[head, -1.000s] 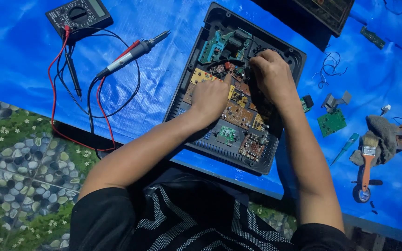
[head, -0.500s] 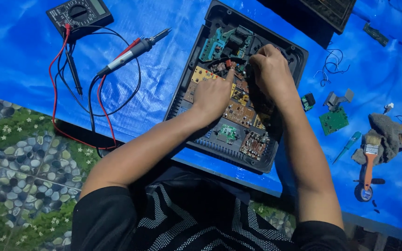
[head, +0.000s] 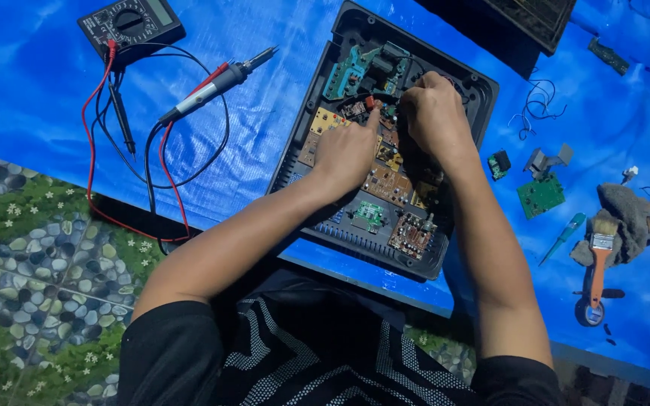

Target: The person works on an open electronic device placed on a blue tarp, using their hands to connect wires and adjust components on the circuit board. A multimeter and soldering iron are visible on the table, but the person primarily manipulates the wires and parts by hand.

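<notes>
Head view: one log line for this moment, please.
left hand: on circuit boards | right hand: inside open black case | multimeter, brush: on blue tarp

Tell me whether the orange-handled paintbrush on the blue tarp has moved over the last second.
No. The orange-handled paintbrush keeps its place beside the grey rag and the small green circuit board; the slight shift in frame affects everything alike, so it comes from the head camera.

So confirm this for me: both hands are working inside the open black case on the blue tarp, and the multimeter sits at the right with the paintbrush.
One detail is wrong. In the head view the multimeter sits at the upper left, its red and black leads trailing beside it, not by the paintbrush at the right. The rest holds: left hand and right hand are both inside the open black case on the blue tarp.
</notes>
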